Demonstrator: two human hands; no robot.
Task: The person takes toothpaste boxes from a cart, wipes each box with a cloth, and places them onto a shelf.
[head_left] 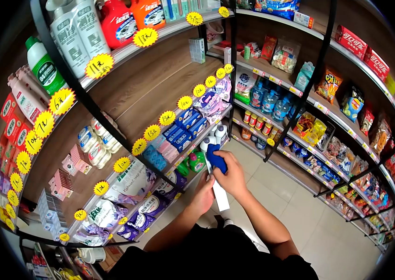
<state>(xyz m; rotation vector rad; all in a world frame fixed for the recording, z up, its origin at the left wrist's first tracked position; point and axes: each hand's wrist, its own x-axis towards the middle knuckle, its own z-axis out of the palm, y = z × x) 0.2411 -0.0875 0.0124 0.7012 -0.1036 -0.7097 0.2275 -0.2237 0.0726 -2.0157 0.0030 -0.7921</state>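
Observation:
In the middle of the head view, my right hand (234, 176) is closed around a bunched blue cloth (217, 159). The cloth presses on the upper part of a long, flat white item (221, 198), perhaps a slim box. My left hand (202, 193) grips that white item along its left side, thumb near the cloth. Both hands are in front of the left shelf's lower levels, close to green bottles (197, 161) and white bottles (209, 141). The far end of the white item is covered by the cloth and fingers.
On my left, a curved-looking shelf unit (155, 60) carries detergents, soap boxes and tissue packs with yellow price tags (99, 65). To the right stands a snack shelf (316, 100) with blue bottles (269, 100) and jars (256, 122). Black posts divide the shelves; tiled floor (272, 200) lies between.

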